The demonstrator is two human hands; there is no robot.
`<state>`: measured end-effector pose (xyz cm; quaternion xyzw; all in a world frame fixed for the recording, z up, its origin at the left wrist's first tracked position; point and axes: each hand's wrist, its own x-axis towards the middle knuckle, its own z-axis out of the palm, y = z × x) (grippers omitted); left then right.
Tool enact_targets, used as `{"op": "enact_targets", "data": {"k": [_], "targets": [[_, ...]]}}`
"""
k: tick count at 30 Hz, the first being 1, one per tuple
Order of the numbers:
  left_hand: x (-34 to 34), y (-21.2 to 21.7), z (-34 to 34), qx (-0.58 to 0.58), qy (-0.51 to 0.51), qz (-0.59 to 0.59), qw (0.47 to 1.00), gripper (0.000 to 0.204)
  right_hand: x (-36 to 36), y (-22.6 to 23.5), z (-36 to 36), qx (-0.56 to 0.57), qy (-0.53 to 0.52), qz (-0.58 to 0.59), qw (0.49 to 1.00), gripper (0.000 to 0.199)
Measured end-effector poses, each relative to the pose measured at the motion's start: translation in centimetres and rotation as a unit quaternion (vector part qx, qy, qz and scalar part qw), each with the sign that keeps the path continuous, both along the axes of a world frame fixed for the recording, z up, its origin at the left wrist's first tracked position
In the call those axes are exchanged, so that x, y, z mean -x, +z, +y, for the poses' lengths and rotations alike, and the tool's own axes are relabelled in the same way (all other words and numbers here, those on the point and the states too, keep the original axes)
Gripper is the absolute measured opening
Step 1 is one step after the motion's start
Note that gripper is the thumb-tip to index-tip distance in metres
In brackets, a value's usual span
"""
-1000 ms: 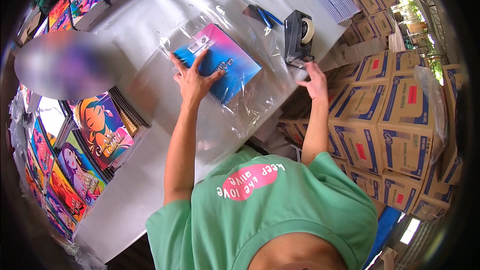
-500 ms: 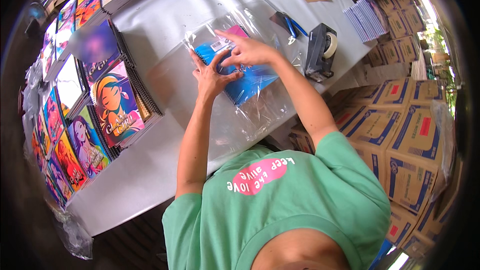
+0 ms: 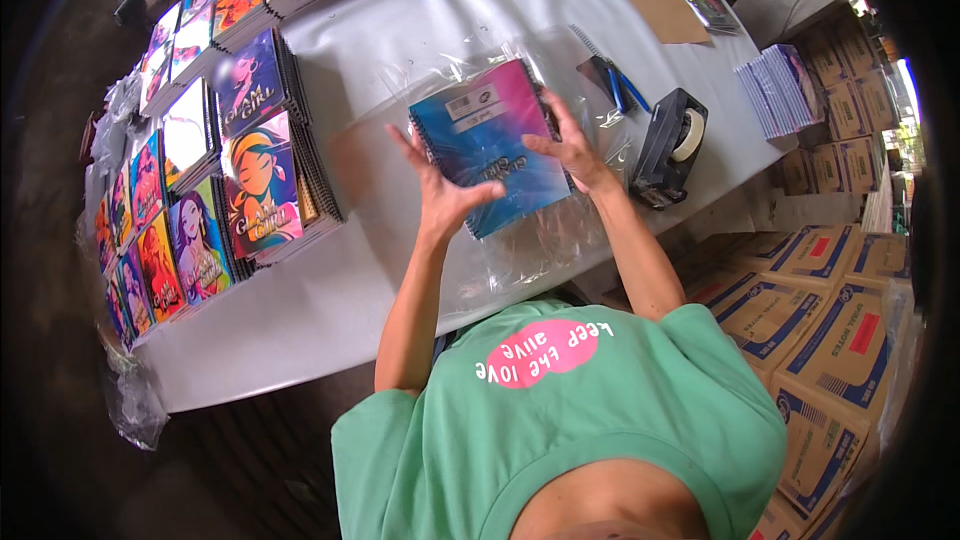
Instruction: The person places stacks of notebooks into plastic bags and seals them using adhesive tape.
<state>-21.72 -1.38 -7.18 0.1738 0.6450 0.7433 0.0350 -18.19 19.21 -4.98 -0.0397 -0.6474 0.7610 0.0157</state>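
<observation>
A stack of spiral notebooks (image 3: 490, 125) lies tilted on a clear plastic sheet (image 3: 485, 275) in front of me. The top cover is blue and pink with a white label, and wire coils show along both long edges. My left hand (image 3: 443, 198) is open at the left edge, thumb over the cover and fingers spread past the side. At the right edge, my right hand (image 3: 578, 152) holds the stack, with its thumb on the cover and its fingers along the side. What lies beneath the top notebook is mostly hidden.
Piles of colourful notebooks (image 3: 262, 175) stand on the left of the white-covered table (image 3: 240, 340). To the right are a black tape dispenser (image 3: 665, 155), blue-handled scissors (image 3: 620, 90) and brown cardboard (image 3: 655, 5). Stacked cartons (image 3: 830, 340) stand beyond the table's right edge.
Both hands have moved apart from over the cover to the notebooks' opposite edges, and the pink and blue cover is now plainly exposed. The whole view has shifted slightly.
</observation>
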Motion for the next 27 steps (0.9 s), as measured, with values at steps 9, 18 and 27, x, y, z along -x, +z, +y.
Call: {"op": "enact_targets", "data": {"k": [9,18,27], "targets": [[-6.9,2.0,-0.7,0.014,0.031,0.03,0.999,0.133,-3.4,0.1,-0.6,-0.077,0.043,0.137,0.987,0.108],[-8.1,7.0,-0.7,0.02,0.025,0.008,0.999,0.131,-4.8,2.5,-0.2,-0.022,0.028,0.131,0.991,0.114],[-8.0,7.6,-2.5,0.221,0.042,0.161,0.961,0.124,-5.7,4.7,-0.4,-0.16,0.008,0.137,0.977,0.114]]}}
